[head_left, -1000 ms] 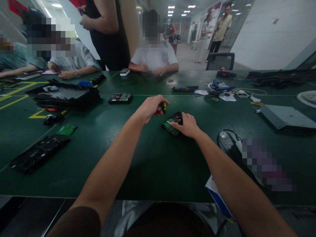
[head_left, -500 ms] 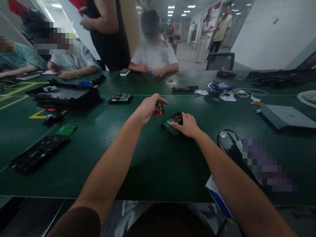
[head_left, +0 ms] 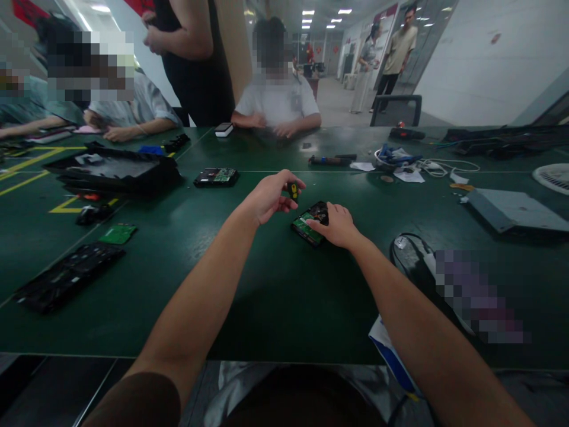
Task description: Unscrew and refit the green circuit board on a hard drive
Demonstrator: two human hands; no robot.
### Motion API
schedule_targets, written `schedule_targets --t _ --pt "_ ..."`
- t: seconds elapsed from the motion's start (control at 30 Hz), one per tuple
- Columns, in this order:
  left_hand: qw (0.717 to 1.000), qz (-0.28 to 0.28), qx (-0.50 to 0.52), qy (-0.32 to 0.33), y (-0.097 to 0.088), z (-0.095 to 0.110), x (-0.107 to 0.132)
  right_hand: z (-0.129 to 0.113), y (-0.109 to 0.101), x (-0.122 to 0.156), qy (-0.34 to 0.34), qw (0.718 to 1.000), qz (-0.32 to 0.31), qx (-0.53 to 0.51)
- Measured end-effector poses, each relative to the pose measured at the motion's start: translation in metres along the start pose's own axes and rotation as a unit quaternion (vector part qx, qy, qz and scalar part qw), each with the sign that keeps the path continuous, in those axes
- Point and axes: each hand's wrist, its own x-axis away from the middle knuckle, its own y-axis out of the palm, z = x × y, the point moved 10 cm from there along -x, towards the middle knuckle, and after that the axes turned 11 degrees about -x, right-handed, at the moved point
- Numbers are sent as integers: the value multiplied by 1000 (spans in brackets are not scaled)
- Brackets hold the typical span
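A hard drive (head_left: 310,223) with a green circuit board facing up lies on the dark green table (head_left: 275,296) at the middle. My right hand (head_left: 338,225) rests on its right side, fingers curled over the edge, holding it down. My left hand (head_left: 271,196) is closed round a small yellow-and-black screwdriver (head_left: 293,191), held upright just left of and above the drive. Its tip is too thin to make out against the board.
A second hard drive (head_left: 216,176) lies farther back left, next to an opened black case (head_left: 111,169). A green board (head_left: 118,233) and a black panel (head_left: 62,276) lie at left. Cables (head_left: 400,157), a grey metal cover (head_left: 515,210) and seated people are beyond.
My left hand has turned the screwdriver slightly between its fingers and shifted a little. My right hand and the drive have stayed put.
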Motion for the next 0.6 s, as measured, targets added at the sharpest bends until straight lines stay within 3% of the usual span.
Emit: schedule_targets --t 0.13,0.43,0.6 --pt "999 -28 13 -11 7 -2 1 -3 -2 1 6 1000 -3 0" --pt "999 13 -34 16 -4 0 -1 -4 -3 2 3 1000 1 4" --pt "1000 1 -16 10 3 2 2 -4 -2 1 -6 1000 0 7"
